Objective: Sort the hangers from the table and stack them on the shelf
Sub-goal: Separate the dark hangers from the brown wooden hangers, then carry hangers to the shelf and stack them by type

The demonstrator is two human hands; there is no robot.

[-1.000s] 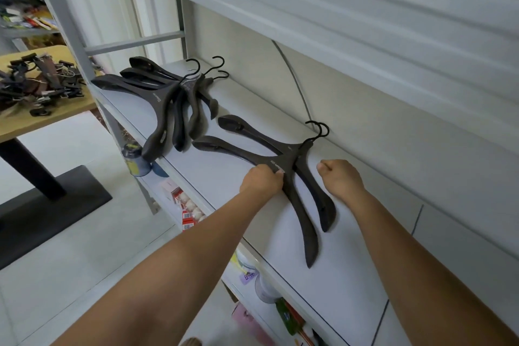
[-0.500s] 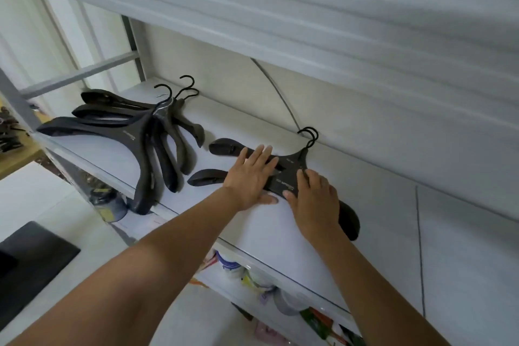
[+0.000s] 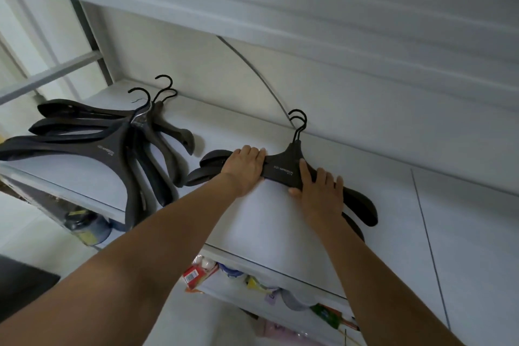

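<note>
Two dark hangers (image 3: 282, 170) lie stacked flat on the white shelf (image 3: 269, 222), hooks toward the back wall. My left hand (image 3: 243, 170) presses palm-down on their left arms. My right hand (image 3: 320, 191) rests on the right arms, thumb under the lower edge. A second pile of several dark hangers (image 3: 118, 146) lies fanned out at the shelf's left end, some arms hanging over the front edge.
Another shelf board (image 3: 280, 8) runs close overhead. A grey cable (image 3: 252, 70) curves down the back wall. Boxes and small packets (image 3: 202, 272) fill the lower shelf under the front edge. A jar (image 3: 84, 225) stands lower left.
The view has tilted up and nearer to the shelf. My hands have spread apart along the two hangers, the left sliding out over the left arms, the right onto the right arms.
</note>
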